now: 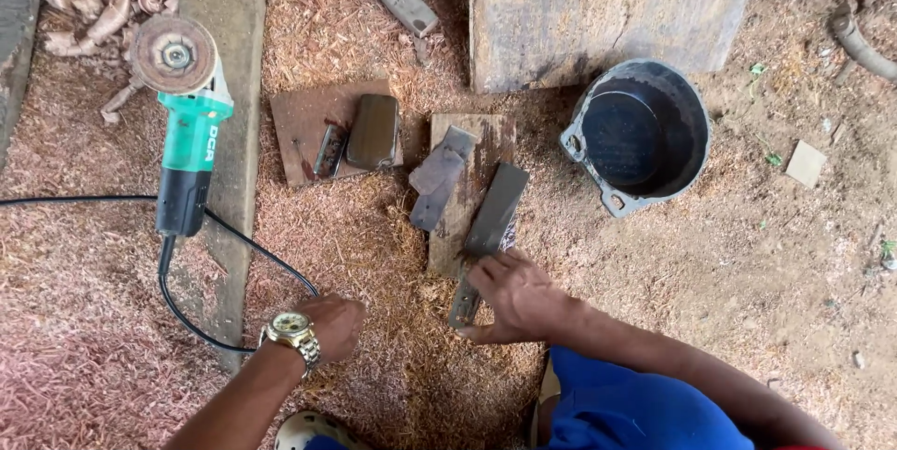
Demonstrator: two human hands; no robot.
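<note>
On the sawdust-covered ground, near the small board's lower end, my right hand (pixel 517 298) grips a flat metal blade (pixel 487 235).

My fingers are wrapped round the blade's handle end, and the blade runs up across the right edge of the small board (pixel 467 190), beside a grey sharpening stone (pixel 437 177). My left hand (pixel 334 324), wearing a wristwatch (pixel 293 330), is loosely curled and holds nothing, just beside the black cable (pixel 238 246) of the green angle grinder (pixel 186 123). A black bucket (pixel 645 135) sits off the board's upper right corner. Open sawdust lies between my hands.
</note>
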